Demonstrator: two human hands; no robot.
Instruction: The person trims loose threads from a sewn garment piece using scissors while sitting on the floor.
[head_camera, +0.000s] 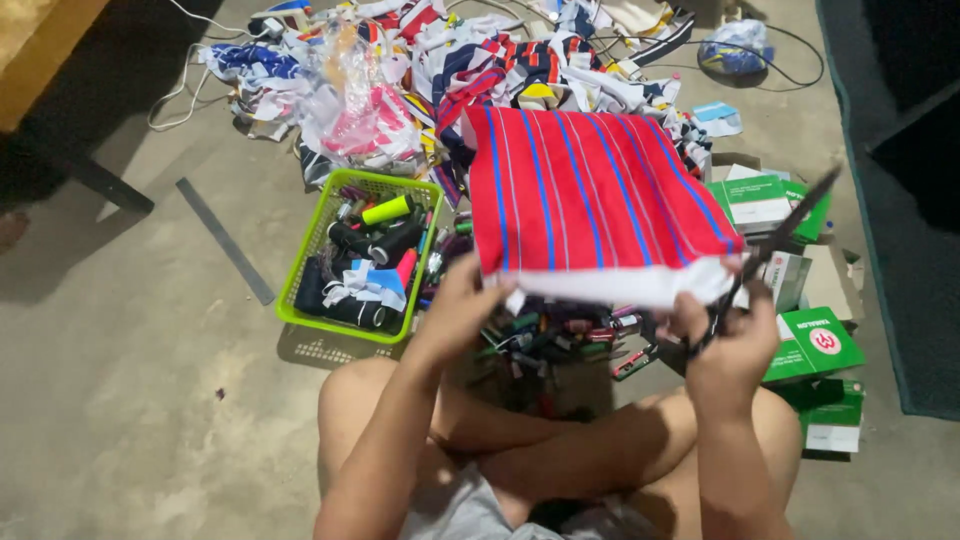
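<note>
A red cloth with blue and white stripes (590, 195) is held up in front of me, its white lower edge toward me. My left hand (462, 300) grips that lower edge at its left corner. My right hand (728, 335) holds dark scissors (785, 230), blades pointing up and right along the cloth's right edge. My crossed bare legs lie below the cloth.
A green plastic basket (300, 268) of thread spools and lighters sits left of my knees. Loose spools (560, 335) lie under the cloth. Green and white boxes (815, 345) stack at right. A heap of cloth scraps (420, 70) fills the back, and a grey ruler (225, 240) lies on the concrete floor.
</note>
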